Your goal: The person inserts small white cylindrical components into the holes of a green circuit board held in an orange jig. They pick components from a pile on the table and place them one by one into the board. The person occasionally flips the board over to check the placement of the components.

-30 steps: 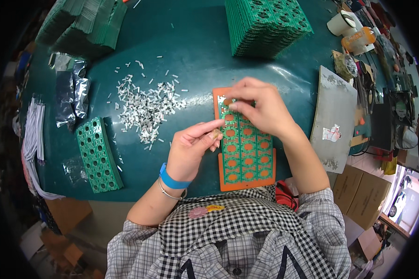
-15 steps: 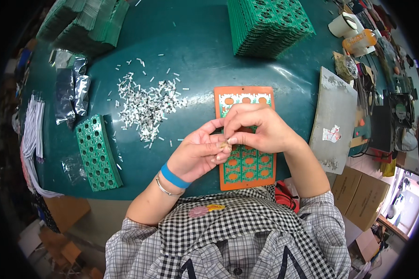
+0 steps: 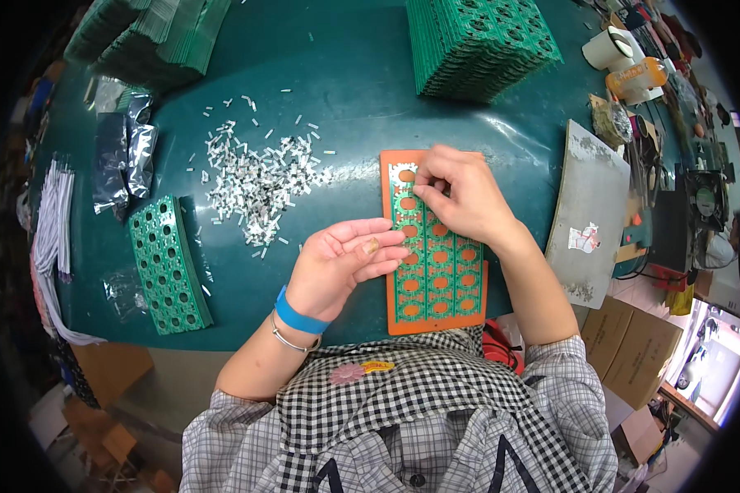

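An orange tray (image 3: 392, 322) lies in front of me, and green circuit boards (image 3: 426, 283) with rows of round cutouts rest on it. Over the upper part of these boards is my right hand (image 3: 467, 193), its thumb and forefinger pinched close to the surface near the top left cutouts. Whatever sits in that pinch is too small to make out. My left hand (image 3: 345, 259) is held palm up at the tray's left edge, fingers stretched to the right. Its thumb presses over the fingers, with a small yellowish bit at the tip that I cannot identify.
Small white pieces (image 3: 259, 185) lie heaped left of centre. Green board stacks (image 3: 171, 267) stand at left and at the back (image 3: 477, 49). White wires (image 3: 53, 238), silvery bags (image 3: 127, 156) and a worn metal plate (image 3: 584, 222) lie toward the sides.
My hands were together over the tray's left side. The right hand has moved up and away to the boards' upper rows; the left has drawn slightly left.
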